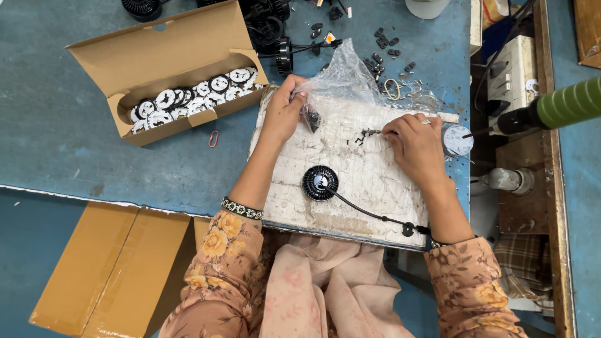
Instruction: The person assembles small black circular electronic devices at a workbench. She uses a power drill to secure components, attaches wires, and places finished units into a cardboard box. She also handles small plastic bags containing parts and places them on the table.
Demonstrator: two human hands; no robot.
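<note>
Now sorting small screws (362, 136): right hand (418, 145) pinching one, left hand (283, 112) gripping plastic bag (341, 81); next, probably carrying it to black round part (320, 183).

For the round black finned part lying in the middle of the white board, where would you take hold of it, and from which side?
Grip the round black part by its ribbed rim, fingers coming from above on the upper-left side. It lies flat, face up, and its black cable leaves toward the lower right, so that side is obstructed. Both the left hand and right hand are busy farther up the white board.
</note>
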